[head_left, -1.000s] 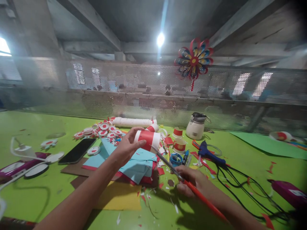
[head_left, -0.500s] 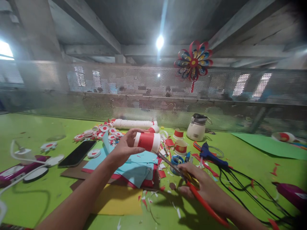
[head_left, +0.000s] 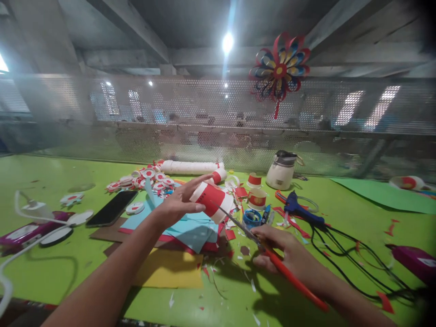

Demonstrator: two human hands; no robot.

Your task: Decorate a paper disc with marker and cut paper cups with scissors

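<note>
My left hand (head_left: 180, 200) is wrapped round a red and white paper cup (head_left: 214, 200), tilted with its open end toward the right. In my right hand (head_left: 281, 247) are orange-handled scissors (head_left: 277, 262), their blades pointing up and left to the cup's wall near the rim. Blue paper sheets (head_left: 192, 231) lie below the cup. Two short cup pieces, one of them a red and white ring (head_left: 256, 199), stand behind the scissors, beside a blue roll of tape (head_left: 252, 218).
Left are a black phone (head_left: 112, 209), a pile of red and white discs (head_left: 148, 175) and a white cable. At right lie a blue glue gun (head_left: 299, 209) with black cords and green paper (head_left: 384, 195). A jug (head_left: 279, 172) stands behind.
The cup has tilted further, its open end dropping toward the lower right. The scissor blades now overlap the cup's wall. The camera view has shifted slightly downward.
</note>
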